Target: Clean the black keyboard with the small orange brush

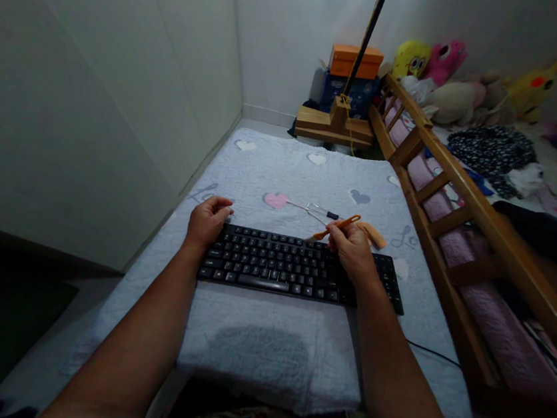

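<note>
A black computer keyboard point(272, 262) lies across the cloth-covered table in front of me. My right hand point(353, 248) is closed on a small orange brush point(350, 221), pinching its handle over the keyboard's upper right part. The pale bristles point left, near the top row of keys. At the keyboard's upper left corner rests my left hand point(208, 222), its fingers loosely bent with the thumb apart from them. Behind the keyboard lie a wire tool with a black grip point(332, 215) and a folded orange cloth point(373, 234), partly hidden by my right hand.
The table's pale cloth point(264, 335) has a heart pattern. A wooden bed rail point(482, 225) runs along the right, with plush toys point(452, 98) beyond it. A pole on a wooden base point(335, 127) and boxes point(355, 62) stand behind. The keyboard cable point(433, 353) trails right.
</note>
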A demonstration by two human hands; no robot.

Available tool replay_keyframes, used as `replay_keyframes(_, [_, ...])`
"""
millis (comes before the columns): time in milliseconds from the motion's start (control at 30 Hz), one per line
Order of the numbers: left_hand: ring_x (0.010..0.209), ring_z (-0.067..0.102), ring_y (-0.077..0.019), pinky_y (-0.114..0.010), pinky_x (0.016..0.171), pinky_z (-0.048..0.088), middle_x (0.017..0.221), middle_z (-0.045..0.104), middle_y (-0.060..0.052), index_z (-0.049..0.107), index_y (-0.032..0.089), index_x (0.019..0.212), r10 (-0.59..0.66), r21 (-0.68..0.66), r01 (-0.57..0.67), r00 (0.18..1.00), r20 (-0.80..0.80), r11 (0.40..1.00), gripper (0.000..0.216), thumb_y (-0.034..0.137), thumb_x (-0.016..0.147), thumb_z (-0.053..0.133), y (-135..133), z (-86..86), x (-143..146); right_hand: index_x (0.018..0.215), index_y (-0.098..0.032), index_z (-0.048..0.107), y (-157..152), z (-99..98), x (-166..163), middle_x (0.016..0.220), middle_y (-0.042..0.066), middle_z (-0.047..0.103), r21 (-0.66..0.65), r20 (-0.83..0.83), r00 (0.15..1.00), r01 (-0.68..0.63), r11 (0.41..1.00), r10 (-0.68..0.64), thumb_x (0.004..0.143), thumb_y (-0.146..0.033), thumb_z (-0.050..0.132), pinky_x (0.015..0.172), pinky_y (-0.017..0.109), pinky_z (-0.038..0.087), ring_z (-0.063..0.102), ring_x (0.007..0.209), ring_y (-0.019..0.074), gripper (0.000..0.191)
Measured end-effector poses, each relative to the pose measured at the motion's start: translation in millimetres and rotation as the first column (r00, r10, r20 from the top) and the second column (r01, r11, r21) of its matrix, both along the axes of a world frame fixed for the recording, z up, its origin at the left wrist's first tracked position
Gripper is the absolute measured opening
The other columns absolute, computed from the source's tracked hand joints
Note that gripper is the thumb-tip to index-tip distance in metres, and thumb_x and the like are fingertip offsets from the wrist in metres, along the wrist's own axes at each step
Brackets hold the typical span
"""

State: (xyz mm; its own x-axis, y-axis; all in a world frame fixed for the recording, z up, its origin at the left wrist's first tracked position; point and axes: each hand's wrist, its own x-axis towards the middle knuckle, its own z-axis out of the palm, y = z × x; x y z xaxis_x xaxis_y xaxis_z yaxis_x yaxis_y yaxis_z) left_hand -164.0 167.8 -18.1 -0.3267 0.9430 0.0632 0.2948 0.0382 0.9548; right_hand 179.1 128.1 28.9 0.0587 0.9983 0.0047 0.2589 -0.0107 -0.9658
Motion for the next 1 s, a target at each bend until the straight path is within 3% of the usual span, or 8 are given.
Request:
replay_keyframes(233, [0.089, 0.075, -0.0262, -0.040, 0.091, 0.056, 0.086, 0.078, -0.005, 0.072, 0.021, 0.090, 0.003, 0.003, -0.004, 1.000, 0.007, 1.000, 0.027, 0.038, 0.070, 0.066, -0.1, -0.7, 0.1, 0.089, -0.021, 0.069, -1.0, 5.1, 14.7, 0.065, -0.001, 0.063, 0.030, 0.159, 0.986, 0.040, 0.999, -0.044, 0.086, -0.060, 0.064, 0.061, 0.032, 0.045, 0.057, 0.058, 0.0178, 0.039])
replay_keyframes(400, [0.088, 0.075, -0.0252, -0.039, 0.091, 0.055, 0.086, 0.077, -0.005, 0.070, 0.021, 0.089, -0.005, 0.004, 0.005, 1.000, 0.006, 1.000, 0.026, 0.038, 0.070, 0.066, -0.1, 0.2, 0.0, 0.089, -0.021, 0.071, -1.9, 6.7, 27.6, 0.071, 0.003, 0.069, 0.126, 0.257, 0.956, 0.109, 0.986, -0.139, 0.087, -0.055, 0.064, 0.068, 0.034, 0.049, 0.065, 0.070, 0.0222, 0.034])
replay_keyframes(533, [0.089, 0.075, -0.0253, -0.039, 0.091, 0.055, 0.085, 0.076, -0.005, 0.071, 0.021, 0.089, 0.000, 0.002, 0.000, 1.000, 0.005, 1.000, 0.027, 0.038, 0.069, 0.066, 0.3, 0.4, -0.1, 0.092, -0.021, 0.071, -5.9, 10.4, 27.3, 0.073, 0.002, 0.069, 0.197, 0.207, 0.956, 0.165, 0.966, -0.206, 0.088, -0.054, 0.066, 0.067, 0.033, 0.049, 0.063, 0.068, 0.0199, 0.034])
replay_keyframes(700, [0.089, 0.075, -0.0256, -0.039, 0.091, 0.056, 0.087, 0.077, -0.005, 0.070, 0.021, 0.088, 0.004, 0.003, -0.004, 1.000, 0.013, 1.000, 0.026, 0.038, 0.069, 0.066, -0.1, 0.6, 0.9, 0.094, -0.021, 0.070, -9.1, 7.6, 8.0, 0.067, -0.001, 0.064, 0.157, 0.057, 0.995, 0.074, 0.985, -0.084, 0.088, -0.057, 0.066, 0.061, 0.031, 0.048, 0.057, 0.060, 0.0166, 0.037])
replay_keyframes(833, [0.090, 0.076, -0.0259, -0.040, 0.093, 0.056, 0.087, 0.078, -0.005, 0.071, 0.021, 0.089, 0.008, 0.001, -0.008, 1.000, 0.012, 1.000, 0.026, 0.038, 0.069, 0.066, -0.5, 0.5, 1.0, 0.092, -0.021, 0.070, -8.6, 1.7, 0.9, 0.070, 0.001, 0.066, 0.119, 0.097, 0.995, 0.013, 0.993, -0.025, 0.089, -0.058, 0.065, 0.062, 0.032, 0.048, 0.059, 0.061, 0.0173, 0.038])
replay_keyframes(1000, [0.089, 0.075, -0.0257, -0.041, 0.095, 0.056, 0.084, 0.077, -0.004, 0.072, 0.022, 0.088, 0.014, -0.011, -0.014, 1.000, -0.004, 1.000, 0.023, 0.036, 0.071, 0.067, -0.2, 0.2, -0.1, 0.090, -0.021, 0.070, -7.4, 1.7, 15.0, 0.074, 0.003, 0.069, 0.126, 0.196, 0.978, 0.050, 0.991, -0.074, 0.088, -0.056, 0.063, 0.067, 0.034, 0.050, 0.063, 0.067, 0.0208, 0.036])
